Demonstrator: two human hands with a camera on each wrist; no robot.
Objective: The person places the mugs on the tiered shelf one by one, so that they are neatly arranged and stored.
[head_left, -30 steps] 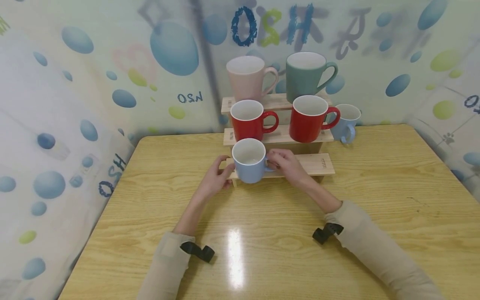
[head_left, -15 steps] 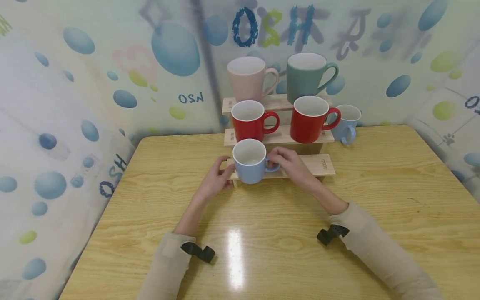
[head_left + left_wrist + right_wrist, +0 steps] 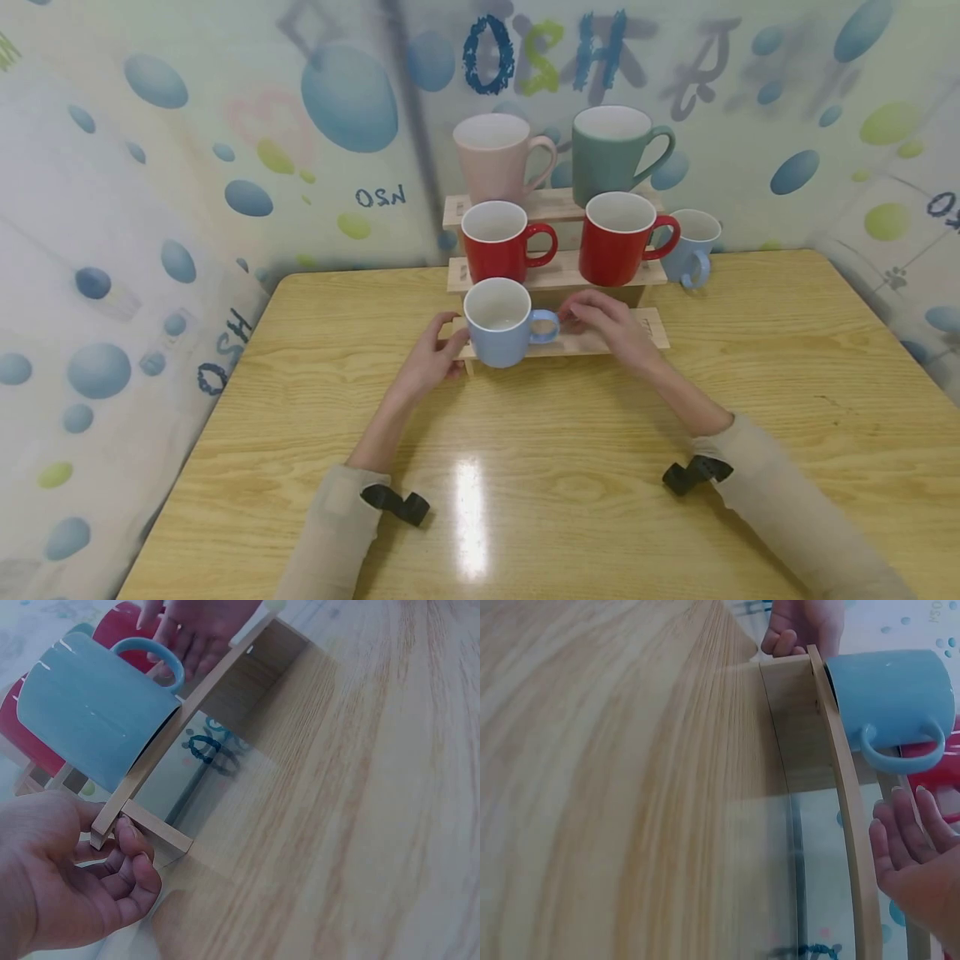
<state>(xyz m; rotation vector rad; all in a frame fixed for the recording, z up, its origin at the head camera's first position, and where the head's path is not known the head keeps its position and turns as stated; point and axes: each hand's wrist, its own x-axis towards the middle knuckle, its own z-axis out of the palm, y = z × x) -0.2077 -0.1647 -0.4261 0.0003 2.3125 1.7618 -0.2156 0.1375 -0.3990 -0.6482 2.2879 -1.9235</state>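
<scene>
A light blue mug (image 3: 498, 340) stands upright on the left part of the lowest step of a wooden tiered rack (image 3: 627, 332), handle pointing right. My left hand (image 3: 427, 360) is at that step's left end; in the left wrist view its thumb and fingers pinch the board's end (image 3: 112, 817), beside the mug. My right hand (image 3: 617, 332) is just right of the mug's handle (image 3: 904, 763), apart from it and holding nothing. In the right wrist view its fingers (image 3: 907, 829) are extended, slightly bent, above the board.
Two red mugs (image 3: 495, 250) stand on the middle step. A pink mug (image 3: 491, 162) and a green mug (image 3: 609, 162) are on the top step. Another light blue mug (image 3: 686, 246) stands on the table (image 3: 555, 467) behind the rack's right side, against the patterned wall.
My right hand has let go of the light blue mug's handle and moved right, leaving the handle in full view. The left hand and the mugs have stayed put.
</scene>
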